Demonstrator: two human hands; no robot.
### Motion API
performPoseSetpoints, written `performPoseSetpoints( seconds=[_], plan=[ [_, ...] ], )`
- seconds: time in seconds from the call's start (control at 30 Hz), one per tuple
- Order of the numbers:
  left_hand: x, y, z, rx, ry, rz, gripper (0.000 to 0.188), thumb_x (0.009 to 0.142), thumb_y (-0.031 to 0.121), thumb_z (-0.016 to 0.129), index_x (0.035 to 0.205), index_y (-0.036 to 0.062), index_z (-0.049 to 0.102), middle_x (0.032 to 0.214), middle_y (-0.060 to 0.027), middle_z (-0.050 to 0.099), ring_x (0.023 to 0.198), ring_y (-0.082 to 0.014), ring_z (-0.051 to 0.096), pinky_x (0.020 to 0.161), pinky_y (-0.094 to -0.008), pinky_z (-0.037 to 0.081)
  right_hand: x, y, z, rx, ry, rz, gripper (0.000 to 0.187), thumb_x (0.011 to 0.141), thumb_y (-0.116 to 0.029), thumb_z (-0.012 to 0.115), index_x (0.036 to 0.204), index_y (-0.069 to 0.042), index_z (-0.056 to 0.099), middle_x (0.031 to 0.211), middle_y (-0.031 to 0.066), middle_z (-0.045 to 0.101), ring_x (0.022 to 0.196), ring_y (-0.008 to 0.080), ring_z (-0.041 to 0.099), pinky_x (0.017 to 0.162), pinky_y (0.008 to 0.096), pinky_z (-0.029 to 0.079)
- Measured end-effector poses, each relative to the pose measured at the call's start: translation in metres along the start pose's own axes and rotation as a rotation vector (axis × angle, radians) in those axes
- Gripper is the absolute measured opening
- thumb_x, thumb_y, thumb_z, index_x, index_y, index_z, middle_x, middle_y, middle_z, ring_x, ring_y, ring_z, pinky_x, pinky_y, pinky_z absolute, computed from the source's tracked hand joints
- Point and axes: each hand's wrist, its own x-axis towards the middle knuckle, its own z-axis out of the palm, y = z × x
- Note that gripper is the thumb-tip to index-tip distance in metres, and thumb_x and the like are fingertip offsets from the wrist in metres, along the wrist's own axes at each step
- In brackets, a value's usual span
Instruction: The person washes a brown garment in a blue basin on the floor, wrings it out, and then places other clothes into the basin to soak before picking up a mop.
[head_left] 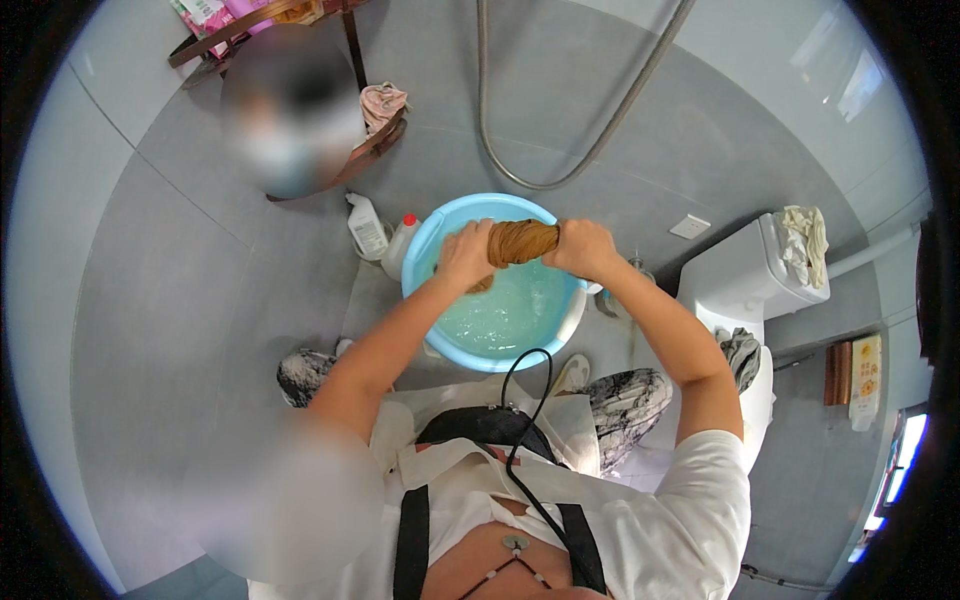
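I saw the left hand (467, 254) and right hand (586, 249) closed round a twisted brown cloth (522, 243), held over the basin (480, 361), presumably so drips fell inside.

Upper left: round blur (292, 110) masks part of the brown rack (353, 50); top edge crops the rack. Second blur (295, 500), lower left, covers the left shoulder area. Hose (482, 90) leaves at top. Centre: twisted brown cloth (523, 242) partly hidden inside both hands (585, 250). Print on white bottle (367, 228), left of centre, too small to read.
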Motion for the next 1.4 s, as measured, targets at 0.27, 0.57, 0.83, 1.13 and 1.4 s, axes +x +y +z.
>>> performPoseSetpoints(
  seconds=[0.27, 0.57, 0.83, 1.13, 1.4],
  plan=[
    [0.001, -0.01, -0.01, 0.13, 0.173, 0.399, 0.056, 0.053, 0.017, 0.074, 0.102, 0.0117, 0.049, 0.089, -0.0074, 0.054, 0.086, -0.0264, 0.053, 0.076, -0.0367, 0.036, -0.024, 0.01, 0.046, 1.055, -0.357, 0.228, 0.041, 0.058, -0.023, 0.069, 0.082, 0.008, 0.059, 0.075, 0.0135, 0.059, 0.064, 0.0223, 0.057, 0.059, 0.0311, 0.047],
    [-0.013, -0.008, -0.006, 0.069, -0.03, 0.364, 0.067, 0.054, 0.02, 0.075, 0.11, 0.0061, 0.042, 0.091, -0.0128, 0.055, 0.087, -0.0283, 0.054, 0.076, -0.038, 0.037, -0.039, 0.012, 0.044, 1.209, -0.484, 0.321, 0.034, 0.064, -0.021, 0.066, 0.086, 0.003, 0.058, 0.075, 0.0105, 0.057, 0.064, 0.0183, 0.055, 0.058, 0.0295, 0.046],
    [0.019, -0.012, -0.017, 0.087, 0.116, 0.462, 0.059, 0.055, 0.021, 0.075, 0.104, 0.0078, 0.044, 0.092, -0.0095, 0.056, 0.087, -0.0264, 0.054, 0.077, -0.0381, 0.037, -0.043, -0.013, 0.035, 1.562, -0.571, 0.384, 0.034, 0.065, -0.021, 0.065, 0.089, 0.0, 0.053, 0.074, 0.0096, 0.054, 0.062, 0.0191, 0.053, 0.056, 0.0312, 0.045],
    [0.009, -0.015, -0.004, -0.195, 0.41, 0.343, 0.061, 0.054, 0.015, 0.074, 0.105, 0.0099, 0.042, 0.094, -0.0082, 0.055, 0.086, -0.0291, 0.052, 0.075, -0.0386, 0.038, -0.053, -0.056, 0.047, 2.134, -0.632, 0.253, 0.031, 0.069, -0.027, 0.057, 0.09, -0.007, 0.047, 0.069, 0.0067, 0.049, 0.061, 0.018, 0.048, 0.056, 0.0292, 0.041],
    [0.009, -0.012, 0.004, -0.286, 0.42, 0.194, 0.047, 0.06, 0.01, 0.067, 0.101, 0.0104, 0.044, 0.093, -0.0099, 0.055, 0.088, -0.031, 0.05, 0.076, -0.0396, 0.037, -0.05, -0.082, 0.063, 2.486, -0.516, 0.111, 0.032, 0.068, -0.03, 0.054, 0.089, -0.008, 0.045, 0.068, 0.0037, 0.047, 0.059, 0.0157, 0.046, 0.058, 0.0294, 0.04]
  ],
)
